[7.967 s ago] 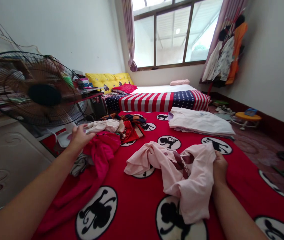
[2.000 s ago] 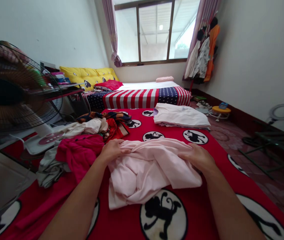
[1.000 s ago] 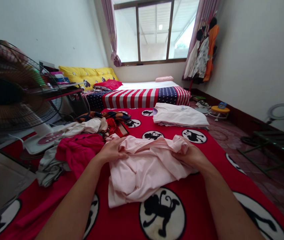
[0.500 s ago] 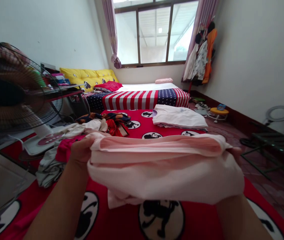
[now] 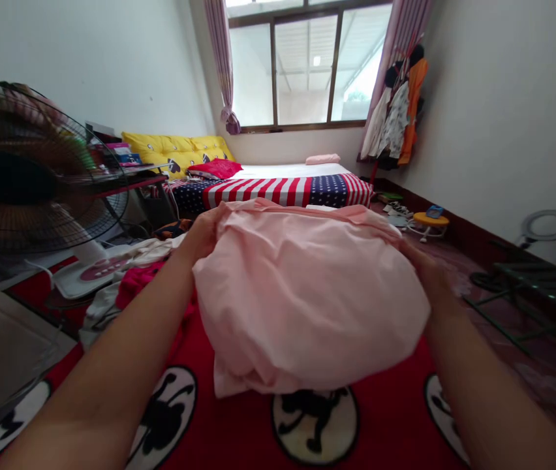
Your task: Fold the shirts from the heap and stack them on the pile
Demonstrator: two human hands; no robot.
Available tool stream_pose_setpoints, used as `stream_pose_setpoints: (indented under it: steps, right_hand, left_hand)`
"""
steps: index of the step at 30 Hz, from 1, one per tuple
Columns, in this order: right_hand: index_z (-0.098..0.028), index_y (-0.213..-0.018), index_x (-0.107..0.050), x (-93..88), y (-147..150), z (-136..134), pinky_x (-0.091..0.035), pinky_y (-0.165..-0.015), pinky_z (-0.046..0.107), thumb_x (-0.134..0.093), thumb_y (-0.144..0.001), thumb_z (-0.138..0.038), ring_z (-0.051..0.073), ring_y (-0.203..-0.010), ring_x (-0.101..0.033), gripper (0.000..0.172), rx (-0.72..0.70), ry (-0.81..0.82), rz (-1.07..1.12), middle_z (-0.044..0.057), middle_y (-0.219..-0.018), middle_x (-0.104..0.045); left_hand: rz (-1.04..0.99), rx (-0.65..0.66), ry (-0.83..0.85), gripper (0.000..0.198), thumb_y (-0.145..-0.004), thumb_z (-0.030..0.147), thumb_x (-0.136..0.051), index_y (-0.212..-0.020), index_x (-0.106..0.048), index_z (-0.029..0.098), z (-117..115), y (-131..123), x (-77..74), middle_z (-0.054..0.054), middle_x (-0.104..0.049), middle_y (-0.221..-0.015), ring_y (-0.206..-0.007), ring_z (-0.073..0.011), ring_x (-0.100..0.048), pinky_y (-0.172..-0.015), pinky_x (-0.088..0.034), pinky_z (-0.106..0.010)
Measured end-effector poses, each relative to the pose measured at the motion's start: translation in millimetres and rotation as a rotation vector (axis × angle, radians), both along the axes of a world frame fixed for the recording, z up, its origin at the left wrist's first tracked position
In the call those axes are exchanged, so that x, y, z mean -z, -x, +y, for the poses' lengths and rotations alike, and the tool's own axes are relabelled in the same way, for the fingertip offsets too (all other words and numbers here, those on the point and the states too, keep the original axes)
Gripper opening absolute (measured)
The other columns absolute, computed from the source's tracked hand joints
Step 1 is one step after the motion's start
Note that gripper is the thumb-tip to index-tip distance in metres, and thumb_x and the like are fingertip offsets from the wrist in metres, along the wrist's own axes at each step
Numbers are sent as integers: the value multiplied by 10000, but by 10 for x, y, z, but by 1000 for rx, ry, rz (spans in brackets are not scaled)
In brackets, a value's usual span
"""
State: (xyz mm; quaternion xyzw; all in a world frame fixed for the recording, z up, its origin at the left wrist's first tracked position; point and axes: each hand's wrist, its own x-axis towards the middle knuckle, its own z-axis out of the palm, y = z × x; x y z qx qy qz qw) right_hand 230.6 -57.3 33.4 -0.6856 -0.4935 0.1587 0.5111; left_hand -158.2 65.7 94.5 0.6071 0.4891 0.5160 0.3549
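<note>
A pale pink garment (image 5: 307,294), its exact kind not clear, hangs spread between my two hands above the red blanket (image 5: 233,431). Fingers closed, my left hand (image 5: 207,232) grips its upper left corner. My right hand (image 5: 422,264) holds the upper right corner, partly hidden and blurred. The cloth billows toward me, and its lower left part reaches down near the blanket. Behind it, only a sliver of a folded white garment (image 5: 321,207) shows.
A pile of loose clothes (image 5: 143,277) lies at the left, near a white-based fan (image 5: 8,176). Farther back is a bed with a flag-patterned cover (image 5: 268,192). A yellow stool (image 5: 429,220) and a dark green rack (image 5: 542,287) stand on the right.
Both hands have risen and come closer together with the pink garment. Its open edge has lifted away, so the front now bulges and covers most of the folded white garment.
</note>
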Motion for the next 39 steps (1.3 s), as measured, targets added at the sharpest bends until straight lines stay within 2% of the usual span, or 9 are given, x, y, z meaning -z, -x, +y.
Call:
stream_pose_setpoints:
  steps: [5, 11, 17, 22, 25, 28, 31, 35, 39]
  right_hand:
    - [-159, -1019, -640, 399, -96, -38, -538, -671, 362, -640, -653, -477, 293, -943, -647, 485, 127, 34, 219, 127, -1017, -686]
    - [-224, -736, -716, 801, 40, -646, -489, -856, 434, -639, -659, -432, 286, -924, -626, 234, -188, 163, -260, 94, -946, -683]
    - [-190, -931, -713, 759, 435, -580, -424, -966, 460, -619, -703, -299, 309, -1077, -548, 270, -283, 119, -556, 129, -1122, -615]
    - [-217, -1292, -499, 741, 843, -408, -446, -974, 447, -650, -713, -339, 279, -1128, -560, 611, -387, 4, 41, 119, -1252, -573]
    - [-290, -1356, -401, 744, 1102, -380, -519, -889, 398, -628, -760, -489, 246, -1135, -584, 668, -429, 24, 632, 78, -1309, -565]
    - [-235, -1094, -612, 717, 1248, -407, -541, -853, 358, -665, -738, -513, 247, -1061, -632, 455, -438, 92, 886, 72, -1150, -670]
    - [-179, -853, -669, 600, 1216, -450, -559, -740, 328, -758, -656, -448, 246, -840, -690, 345, -416, 105, 903, 60, -854, -730]
    - [-177, -848, -669, 307, 979, -540, -522, -576, 279, -798, -589, -408, 206, -657, -672, 370, -280, 68, 837, 34, -725, -716]
    - [-188, -971, -672, 64, 652, -762, -489, -508, 275, -759, -585, -462, 220, -637, -665, 481, -214, 165, 492, 57, -785, -730]
  left_hand:
    - [87, -151, -30, 458, -701, 387, -666, -1051, -610, 97, 224, 105, 446, -125, -668, -995, -826, -200, -639, -658, -488, -267]
    - [600, 276, 88, 502, -790, 577, -533, -537, -626, 153, -615, 384, 965, -11, -556, -497, -496, -131, -501, -491, -345, -218]
    - [877, 551, 36, 445, -680, 596, -674, -875, -715, 197, -1355, 207, 904, -64, -667, -934, -814, -220, -612, -691, -461, -267]
    - [822, 447, -49, 899, -607, 418, -779, -1409, -421, 226, -1394, 117, 1019, -140, -362, -1475, -1341, -345, -344, -1077, -329, -422]
    - [705, 432, 36, 895, -675, 268, -691, -1474, -290, 218, -1377, 76, 1093, -125, -486, -1380, -1233, -302, -482, -1002, -405, -384]
    - [572, 413, 138, 762, -714, 253, -621, -1426, -358, 186, -1373, 42, 1108, -64, -661, -969, -832, -216, -630, -721, -489, -300]
    - [305, 391, 259, 651, -703, 373, -635, -1292, -472, 148, -1348, 67, 1007, -3, -606, -714, -609, -158, -583, -544, -430, -237]
    - [-108, 265, 351, 648, -617, 390, -690, -1205, -509, 186, -1346, 231, 660, -58, -671, -885, -714, -199, -650, -598, -491, -262]
    - [-128, 191, 414, 682, -584, 354, -722, -1226, -533, 225, -1473, 458, 389, -65, -693, -894, -683, -220, -659, -534, -486, -257]
